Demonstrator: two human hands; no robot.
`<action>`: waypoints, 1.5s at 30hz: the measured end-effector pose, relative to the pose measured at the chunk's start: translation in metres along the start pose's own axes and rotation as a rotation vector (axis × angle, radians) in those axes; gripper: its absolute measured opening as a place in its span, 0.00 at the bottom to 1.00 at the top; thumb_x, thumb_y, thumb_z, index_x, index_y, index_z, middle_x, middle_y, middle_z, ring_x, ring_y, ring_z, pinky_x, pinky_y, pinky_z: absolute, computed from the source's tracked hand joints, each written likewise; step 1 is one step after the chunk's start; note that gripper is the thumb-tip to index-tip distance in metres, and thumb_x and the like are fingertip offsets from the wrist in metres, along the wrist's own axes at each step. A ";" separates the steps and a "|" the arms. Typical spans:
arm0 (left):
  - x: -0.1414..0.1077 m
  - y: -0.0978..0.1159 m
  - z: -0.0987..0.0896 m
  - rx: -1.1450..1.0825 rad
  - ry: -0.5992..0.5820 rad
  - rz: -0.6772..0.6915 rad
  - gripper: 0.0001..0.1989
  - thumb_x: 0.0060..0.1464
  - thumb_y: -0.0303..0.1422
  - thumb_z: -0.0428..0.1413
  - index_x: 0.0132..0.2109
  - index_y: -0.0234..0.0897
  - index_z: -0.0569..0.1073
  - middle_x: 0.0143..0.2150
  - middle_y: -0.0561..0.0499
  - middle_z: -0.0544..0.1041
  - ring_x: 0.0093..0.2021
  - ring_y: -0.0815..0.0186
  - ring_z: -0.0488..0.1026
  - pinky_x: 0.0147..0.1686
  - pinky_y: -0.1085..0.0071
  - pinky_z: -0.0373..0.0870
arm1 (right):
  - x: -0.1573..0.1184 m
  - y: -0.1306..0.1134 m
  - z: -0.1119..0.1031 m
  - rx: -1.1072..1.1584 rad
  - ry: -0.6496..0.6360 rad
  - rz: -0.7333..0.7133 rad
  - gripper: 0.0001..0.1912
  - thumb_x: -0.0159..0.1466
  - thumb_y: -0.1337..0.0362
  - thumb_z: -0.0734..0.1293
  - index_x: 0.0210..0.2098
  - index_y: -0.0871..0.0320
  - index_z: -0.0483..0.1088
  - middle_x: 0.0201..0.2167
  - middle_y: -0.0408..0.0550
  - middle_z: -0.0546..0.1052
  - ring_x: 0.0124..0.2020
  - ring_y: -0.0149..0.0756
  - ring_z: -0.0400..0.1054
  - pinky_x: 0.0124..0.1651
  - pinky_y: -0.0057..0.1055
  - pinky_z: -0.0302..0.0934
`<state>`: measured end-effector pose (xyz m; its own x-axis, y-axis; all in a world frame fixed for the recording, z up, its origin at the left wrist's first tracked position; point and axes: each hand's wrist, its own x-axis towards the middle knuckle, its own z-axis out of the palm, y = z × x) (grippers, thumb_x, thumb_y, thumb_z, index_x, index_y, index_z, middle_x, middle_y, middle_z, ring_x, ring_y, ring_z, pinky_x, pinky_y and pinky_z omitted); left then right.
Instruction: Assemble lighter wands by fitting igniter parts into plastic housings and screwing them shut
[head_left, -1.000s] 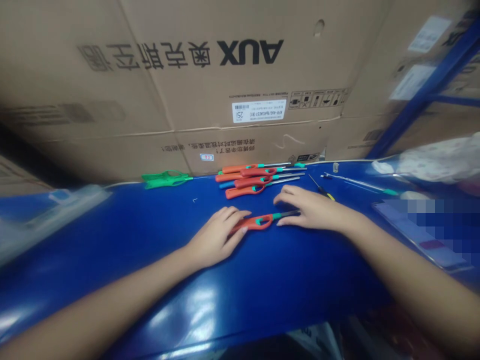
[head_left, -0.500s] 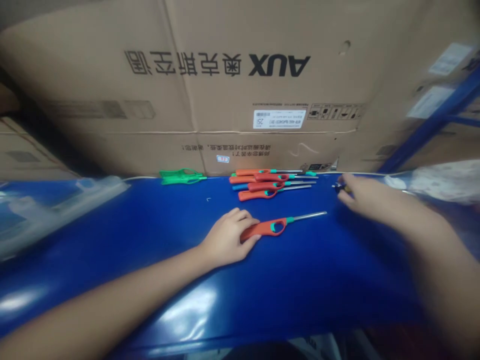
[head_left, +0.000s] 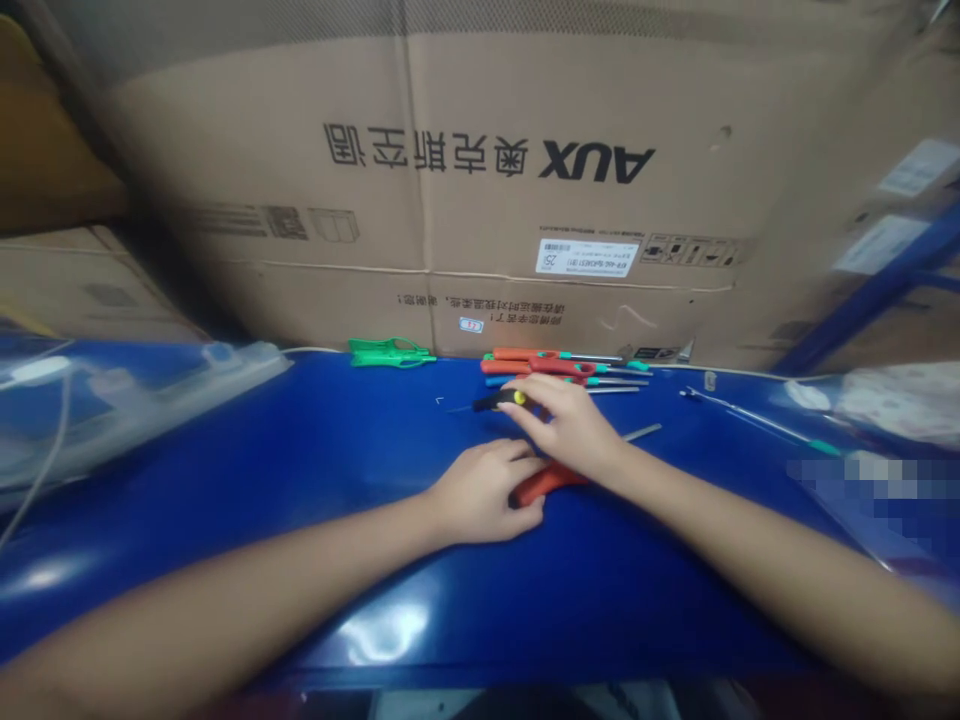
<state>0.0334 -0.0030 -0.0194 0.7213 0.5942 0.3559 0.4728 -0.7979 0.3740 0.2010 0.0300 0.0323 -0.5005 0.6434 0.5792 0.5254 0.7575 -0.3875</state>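
My left hand (head_left: 491, 492) is closed around the rear handle of an orange gas lighter (head_left: 551, 482) on the blue tabletop. Over that lighter, my right hand (head_left: 574, 415) grips a small black-and-yellow screwdriver (head_left: 495, 400), its thin shaft pointing left. The right hand hides the lighter's trigger ring; the end of its metal tube shows beyond. Just behind the hands lies a pile of several similar lighters (head_left: 517, 367), mostly orange and red with teal parts.
Green plastic handle pieces (head_left: 390, 352) lie against the large cardboard box (head_left: 480, 220) behind the table (head_left: 360, 430). A thin metal rod with a teal end (head_left: 765, 418) is at right, near a white patterned bag (head_left: 907, 400). A clear plastic strip (head_left: 232, 385) lies left.
My right hand has swung left from the table's right side, bringing the screwdriver over the lighter. The left hand keeps its hold. The view has shifted slightly.
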 end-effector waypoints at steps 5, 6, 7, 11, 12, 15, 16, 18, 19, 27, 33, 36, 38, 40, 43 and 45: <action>-0.001 0.000 -0.001 0.018 -0.012 -0.020 0.15 0.54 0.35 0.57 0.48 0.36 0.78 0.48 0.45 0.79 0.42 0.55 0.78 0.41 0.64 0.76 | 0.004 0.005 0.022 -0.051 0.021 -0.038 0.09 0.71 0.63 0.64 0.45 0.60 0.74 0.41 0.54 0.78 0.41 0.40 0.74 0.47 0.38 0.69; -0.001 0.000 0.000 0.025 -0.010 -0.022 0.15 0.55 0.35 0.57 0.48 0.36 0.78 0.48 0.44 0.79 0.42 0.55 0.79 0.41 0.64 0.76 | 0.005 0.005 0.024 -0.050 0.020 -0.045 0.09 0.71 0.63 0.64 0.45 0.60 0.74 0.41 0.54 0.78 0.42 0.40 0.74 0.47 0.39 0.69; -0.001 0.000 0.000 0.031 -0.010 -0.024 0.14 0.55 0.36 0.57 0.48 0.36 0.78 0.47 0.44 0.79 0.41 0.55 0.79 0.41 0.63 0.76 | 0.005 0.004 0.024 -0.043 0.024 -0.051 0.09 0.70 0.63 0.64 0.45 0.60 0.74 0.42 0.54 0.78 0.43 0.40 0.74 0.48 0.39 0.69; -0.002 -0.001 0.000 0.017 -0.010 -0.015 0.17 0.56 0.36 0.57 0.52 0.37 0.76 0.50 0.45 0.78 0.43 0.54 0.79 0.43 0.63 0.76 | 0.005 0.001 0.020 -0.011 0.091 -0.060 0.09 0.70 0.63 0.65 0.46 0.58 0.75 0.41 0.52 0.79 0.41 0.39 0.73 0.48 0.39 0.70; -0.002 -0.001 0.000 0.006 -0.012 -0.014 0.18 0.56 0.35 0.57 0.53 0.37 0.76 0.51 0.45 0.78 0.44 0.55 0.79 0.43 0.64 0.76 | 0.006 -0.001 0.017 -0.007 0.120 -0.043 0.09 0.69 0.63 0.65 0.46 0.57 0.75 0.40 0.51 0.79 0.39 0.39 0.73 0.45 0.38 0.70; -0.002 -0.001 0.000 -0.022 -0.022 -0.019 0.19 0.57 0.35 0.56 0.55 0.39 0.75 0.47 0.46 0.78 0.41 0.59 0.78 0.41 0.66 0.76 | 0.006 -0.003 0.007 0.026 0.235 0.067 0.09 0.68 0.60 0.66 0.44 0.56 0.76 0.36 0.49 0.79 0.33 0.36 0.71 0.36 0.34 0.69; -0.002 -0.001 0.001 -0.030 -0.021 -0.019 0.19 0.57 0.35 0.56 0.56 0.39 0.75 0.46 0.46 0.78 0.40 0.60 0.78 0.41 0.67 0.75 | 0.005 -0.004 0.004 0.055 0.273 0.113 0.09 0.68 0.59 0.67 0.43 0.56 0.76 0.36 0.49 0.78 0.32 0.36 0.71 0.34 0.33 0.69; -0.002 -0.002 0.001 -0.050 -0.013 -0.010 0.19 0.58 0.35 0.56 0.56 0.39 0.75 0.46 0.46 0.78 0.40 0.61 0.78 0.41 0.68 0.75 | 0.003 -0.003 -0.004 0.148 0.339 0.223 0.11 0.67 0.56 0.67 0.41 0.56 0.76 0.34 0.48 0.78 0.30 0.35 0.71 0.31 0.32 0.68; -0.002 -0.003 0.001 -0.063 -0.008 -0.003 0.19 0.58 0.34 0.56 0.56 0.38 0.75 0.47 0.46 0.78 0.40 0.61 0.78 0.42 0.68 0.75 | 0.001 -0.002 -0.009 0.209 0.364 0.282 0.12 0.67 0.54 0.67 0.41 0.55 0.76 0.33 0.47 0.77 0.28 0.34 0.70 0.28 0.31 0.67; 0.002 -0.006 0.004 -0.263 0.150 -0.058 0.18 0.59 0.39 0.61 0.53 0.35 0.78 0.46 0.44 0.78 0.42 0.63 0.77 0.42 0.68 0.75 | -0.031 0.023 -0.042 0.648 0.515 0.570 0.16 0.64 0.48 0.68 0.40 0.53 0.69 0.31 0.42 0.72 0.24 0.29 0.67 0.18 0.24 0.63; 0.009 -0.005 0.007 -0.657 0.291 -0.344 0.13 0.60 0.39 0.60 0.43 0.34 0.82 0.37 0.45 0.82 0.31 0.67 0.76 0.31 0.71 0.74 | -0.051 0.042 -0.047 0.778 0.531 0.614 0.17 0.68 0.45 0.62 0.41 0.50 0.60 0.39 0.44 0.78 0.27 0.30 0.72 0.23 0.25 0.69; 0.012 -0.007 0.004 -0.830 0.259 -0.403 0.16 0.60 0.41 0.59 0.45 0.33 0.82 0.36 0.45 0.83 0.31 0.66 0.77 0.34 0.70 0.76 | -0.054 0.044 -0.044 0.852 0.535 0.617 0.16 0.68 0.46 0.62 0.40 0.51 0.60 0.38 0.45 0.79 0.27 0.31 0.72 0.24 0.27 0.70; 0.013 -0.007 0.002 -0.895 0.254 -0.410 0.18 0.61 0.43 0.58 0.46 0.32 0.82 0.36 0.45 0.83 0.30 0.68 0.76 0.34 0.70 0.76 | -0.055 0.042 -0.042 0.927 0.553 0.631 0.16 0.68 0.47 0.64 0.39 0.52 0.62 0.37 0.45 0.79 0.26 0.31 0.72 0.24 0.28 0.71; 0.015 -0.006 0.000 -0.950 0.245 -0.430 0.19 0.60 0.44 0.59 0.46 0.32 0.82 0.36 0.45 0.83 0.29 0.69 0.74 0.34 0.71 0.76 | -0.056 0.040 -0.040 0.986 0.564 0.632 0.16 0.67 0.47 0.64 0.39 0.53 0.63 0.36 0.46 0.80 0.25 0.30 0.71 0.24 0.28 0.70; 0.016 -0.004 -0.001 -1.009 0.257 -0.490 0.19 0.58 0.45 0.61 0.45 0.32 0.82 0.36 0.45 0.83 0.29 0.70 0.73 0.34 0.72 0.74 | -0.057 0.036 -0.039 1.039 0.573 0.600 0.16 0.66 0.48 0.65 0.39 0.54 0.64 0.35 0.46 0.80 0.24 0.30 0.71 0.23 0.28 0.70; 0.017 -0.004 -0.002 -1.027 0.281 -0.525 0.18 0.57 0.44 0.62 0.42 0.32 0.83 0.36 0.45 0.83 0.29 0.70 0.73 0.34 0.73 0.74 | -0.058 0.034 -0.038 1.054 0.571 0.582 0.15 0.66 0.49 0.66 0.39 0.54 0.65 0.35 0.46 0.80 0.24 0.30 0.71 0.23 0.28 0.70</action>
<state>0.0433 0.0103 -0.0131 0.3636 0.9280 0.0816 -0.0421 -0.0712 0.9966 0.2743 0.0143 0.0131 0.1064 0.9601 0.2585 -0.3467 0.2795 -0.8954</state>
